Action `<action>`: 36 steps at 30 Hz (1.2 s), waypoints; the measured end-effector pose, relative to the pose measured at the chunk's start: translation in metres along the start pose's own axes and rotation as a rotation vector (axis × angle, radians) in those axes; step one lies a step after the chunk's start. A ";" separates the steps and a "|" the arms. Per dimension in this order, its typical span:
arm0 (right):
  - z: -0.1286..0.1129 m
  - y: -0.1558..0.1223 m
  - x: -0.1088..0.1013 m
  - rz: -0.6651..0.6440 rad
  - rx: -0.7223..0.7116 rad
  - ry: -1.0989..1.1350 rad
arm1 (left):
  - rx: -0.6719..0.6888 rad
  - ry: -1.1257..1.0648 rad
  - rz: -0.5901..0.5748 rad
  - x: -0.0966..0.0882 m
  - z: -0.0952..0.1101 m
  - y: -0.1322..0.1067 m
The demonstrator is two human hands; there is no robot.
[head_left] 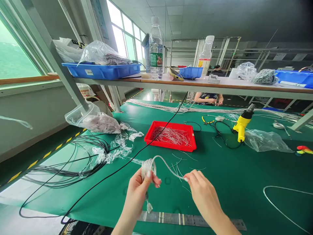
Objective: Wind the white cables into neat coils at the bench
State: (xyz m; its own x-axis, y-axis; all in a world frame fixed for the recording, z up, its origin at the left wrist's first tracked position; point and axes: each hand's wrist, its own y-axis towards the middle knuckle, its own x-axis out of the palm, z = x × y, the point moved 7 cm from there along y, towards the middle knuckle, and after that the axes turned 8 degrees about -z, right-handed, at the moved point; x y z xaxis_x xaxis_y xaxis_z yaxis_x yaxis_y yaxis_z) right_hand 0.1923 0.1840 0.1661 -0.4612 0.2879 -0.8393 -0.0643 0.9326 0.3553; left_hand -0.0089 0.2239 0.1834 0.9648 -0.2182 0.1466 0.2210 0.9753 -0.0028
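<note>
A coil of white cable (pixel 147 165) is wound in several loops, and my left hand (pixel 140 186) is closed around it. Below that hand dangles a small pale connector (pixel 149 207) on the cable's end. From the top of the coil a free length of cable (pixel 165 163) arches over to the right. My right hand (pixel 202 189) pinches this length between thumb and fingers. Both hands hover over the green table mat (pixel 244 176). Under them, near the front edge, lies a steel ruler (pixel 195 220), partly hidden by my right forearm.
A red tray (pixel 171 147) of thin wire pieces stands ahead. Black cables (pixel 97 163) and a plastic bag (pixel 100 122) lie left. A yellow heat gun (pixel 242 125), yellow-handled pliers (pixel 207 121) and a clear bag (pixel 266 140) are right. Bottles (pixel 156 49) stand on the shelf; a person (pixel 209 98) sits beyond.
</note>
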 end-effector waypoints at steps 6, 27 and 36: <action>-0.066 0.000 -0.037 0.096 -0.532 -0.233 | -0.085 0.365 -0.235 0.024 -0.001 0.002; -0.038 0.036 -0.043 0.246 -0.301 0.256 | -0.375 -0.459 -0.440 0.069 -0.035 -0.004; -0.033 0.039 -0.042 0.237 -0.180 0.308 | -0.299 -0.568 -0.375 0.076 -0.027 -0.002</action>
State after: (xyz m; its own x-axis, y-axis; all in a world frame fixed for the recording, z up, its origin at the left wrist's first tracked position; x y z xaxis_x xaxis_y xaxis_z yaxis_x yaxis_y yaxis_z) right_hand 0.1798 0.2013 0.2289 -0.7225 0.3861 -0.5735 -0.0655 0.7876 0.6127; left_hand 0.0682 0.2040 0.1675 0.6127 -0.4035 0.6795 0.6286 0.7699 -0.1096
